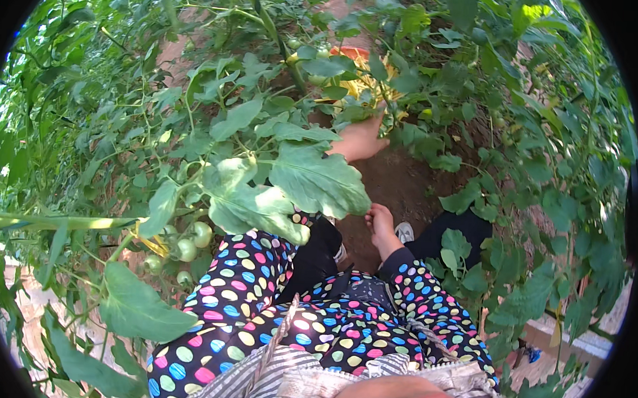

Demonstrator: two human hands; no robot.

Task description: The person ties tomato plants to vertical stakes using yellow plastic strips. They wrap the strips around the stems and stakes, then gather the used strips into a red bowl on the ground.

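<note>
My left hand (358, 140) stretches forward past the tomato leaves, close to a bunch of thin yellow strips (358, 87). Foliage hides its fingertips, so I cannot see what they grip. Behind the strips shows part of a red-rimmed container (351, 52). My right hand (382, 224) is nearer my body, its fingers curled beside the tip of a large tomato leaf (320, 180). Whether it pinches anything is too small to tell. Green tomatoes (187, 250) hang to the left, near a yellow tie (157, 244) at a stem.
Dense tomato plants (555, 172) rise on both sides. A thick stem (56, 223) juts in from the left, and another stem (275, 37) slants down ahead. Bare soil (400, 184) runs between the rows, with a shoe (404, 232) on it.
</note>
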